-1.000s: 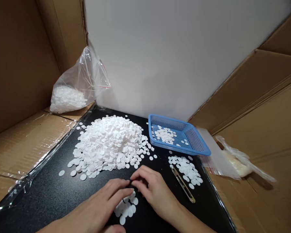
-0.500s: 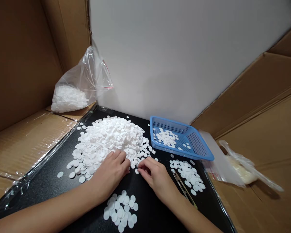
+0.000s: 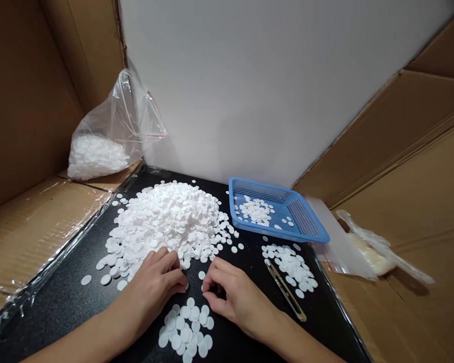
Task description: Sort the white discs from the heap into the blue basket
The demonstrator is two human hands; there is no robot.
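A big heap of thin round white discs (image 3: 174,214) lies on the black tabletop (image 3: 71,307). At its near edge my left hand (image 3: 159,277) is closed, with the rim of a white disc (image 3: 186,286) showing at its fingertips. Opposite it, my right hand (image 3: 234,292) is closed in a pinch, and a sliver of a white disc (image 3: 203,288) shows at the fingertips. A loose disc (image 3: 202,275) lies between the hands. Just below them is a small pile of flat discs (image 3: 185,330), some overlapping.
A blue plastic basket (image 3: 310,234) at the back right holds some discs. Before it lies another disc pile (image 3: 290,267), with metal tweezers (image 3: 287,292) alongside. A clear bag of discs (image 3: 98,154) stands back left; another plastic bag (image 3: 374,254) lies right. Cardboard walls flank the table.
Both hands have drawn back from the heap toward the small near pile, the left one also shifting left. The view has shifted slightly.
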